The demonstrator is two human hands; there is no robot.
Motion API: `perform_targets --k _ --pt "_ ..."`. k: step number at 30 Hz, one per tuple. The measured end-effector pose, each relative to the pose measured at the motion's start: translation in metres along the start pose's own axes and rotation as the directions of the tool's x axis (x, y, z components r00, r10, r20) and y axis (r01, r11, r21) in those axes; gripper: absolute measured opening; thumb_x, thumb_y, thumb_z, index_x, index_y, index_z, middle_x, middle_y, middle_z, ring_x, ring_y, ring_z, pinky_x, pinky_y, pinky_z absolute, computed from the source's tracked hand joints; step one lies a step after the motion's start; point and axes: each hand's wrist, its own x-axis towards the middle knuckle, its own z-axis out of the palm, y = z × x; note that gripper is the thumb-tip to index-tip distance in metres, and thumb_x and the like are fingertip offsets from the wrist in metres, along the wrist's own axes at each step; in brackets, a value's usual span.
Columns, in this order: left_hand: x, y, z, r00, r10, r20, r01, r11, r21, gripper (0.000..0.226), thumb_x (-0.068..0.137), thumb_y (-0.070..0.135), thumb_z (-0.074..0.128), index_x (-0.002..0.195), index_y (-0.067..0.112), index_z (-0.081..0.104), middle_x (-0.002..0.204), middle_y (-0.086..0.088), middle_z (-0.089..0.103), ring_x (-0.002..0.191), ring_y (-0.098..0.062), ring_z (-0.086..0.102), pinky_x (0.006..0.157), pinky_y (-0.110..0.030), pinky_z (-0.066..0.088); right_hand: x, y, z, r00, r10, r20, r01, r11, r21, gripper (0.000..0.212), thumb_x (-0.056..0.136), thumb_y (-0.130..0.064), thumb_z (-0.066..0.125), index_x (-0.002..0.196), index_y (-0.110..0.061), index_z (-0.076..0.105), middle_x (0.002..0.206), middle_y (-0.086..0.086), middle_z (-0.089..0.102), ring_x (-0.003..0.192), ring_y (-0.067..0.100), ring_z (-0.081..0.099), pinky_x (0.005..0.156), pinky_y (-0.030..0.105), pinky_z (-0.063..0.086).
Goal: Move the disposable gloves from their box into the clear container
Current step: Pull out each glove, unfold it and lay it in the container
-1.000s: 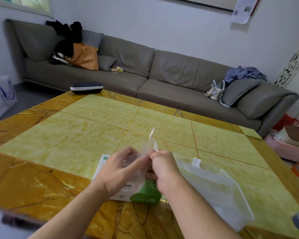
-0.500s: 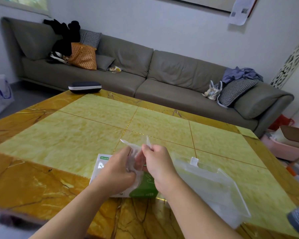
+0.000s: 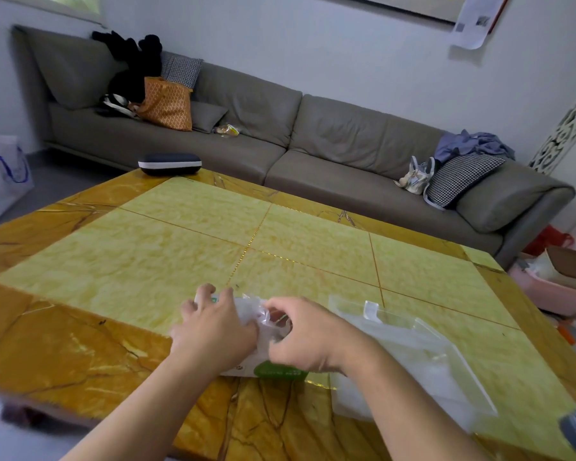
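Both hands are now lying lower and flatter than in the earlier frames: a second ago they were lifting a thin clear glove up off the box, and now they are pressing down onto it at the lower middle of the frame, with the plastic bunched between them. My reading is that the person is gathering or tugging loose more gloves and not yet carrying any across, so the transfer is still to come.

The grey sofa is filling the upper half of the frame, and the yellow marbled table is taking up the lower half. On the table, the clear container is sitting at lower right, just beside the right forearm; whether it is holding any gloves already is hard to make out through its walls. The glove box, white and green, is lying mostly hidden under the hands, only its near edge showing.

The left hand is resting on the box with fingers spread and loosely bent over its far end, the thumb side pressing into the film. The right hand is curling its fingers onto the crumpled disposable gloves, pinching the film against the left. How many gloves are in that wad I cannot tell. A dark blurred object is being cut off at the lower right corner.
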Motion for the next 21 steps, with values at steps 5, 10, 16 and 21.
perform_targets --k 5,10,16,21 --pt "0.004 0.002 0.006 0.996 0.074 -0.058 -0.075 0.997 -0.022 0.073 0.087 0.046 0.053 0.155 0.029 0.033 0.16 0.001 0.025 0.14 -0.035 0.036 0.109 -0.051 0.042 0.02 0.015 0.019 0.913 0.01 -0.408 -0.032 0.998 -0.046 0.038 0.096 -0.019 0.071 0.065 -0.016 0.049 0.068 -0.001 0.049 0.057 0.018 0.04 0.055 0.031 0.041" --pt "0.005 0.006 0.01 0.989 0.109 -0.1 -0.109 0.994 0.002 0.071 0.086 0.047 0.054 0.153 0.031 0.036 0.16 0.004 0.029 0.141 -0.03 0.038 0.111 -0.048 0.041 0.032 0.026 0.018 0.875 0.168 -0.454 -0.076 0.974 0.214 0.032 0.092 -0.015 0.066 0.068 -0.005 0.048 0.064 0.011 0.052 0.059 0.018 0.039 0.054 0.03 0.032" --pt "0.006 0.008 0.014 0.987 0.116 -0.114 -0.111 0.993 0.044 0.072 0.085 0.051 0.055 0.15 0.024 0.039 0.159 -0.001 0.031 0.14 -0.033 0.039 0.111 -0.048 0.041 0.039 0.012 0.032 0.904 0.099 -0.417 -0.034 0.986 0.162 0.042 0.093 -0.007 0.061 0.056 -0.017 0.045 0.058 -0.004 0.051 0.053 0.017 0.043 0.045 0.025 0.031" --pt "0.007 0.005 0.013 0.984 0.145 -0.106 -0.144 0.989 0.017 0.07 0.086 0.035 0.055 0.153 0.025 0.036 0.161 -0.001 0.029 0.142 -0.033 0.037 0.113 -0.048 0.04 0.038 0.003 0.018 0.916 0.096 -0.389 0.074 0.914 0.399 0.028 0.095 -0.014 0.062 0.067 -0.012 0.063 0.066 0.006 0.068 0.061 0.017 0.058 0.064 0.035 0.051"
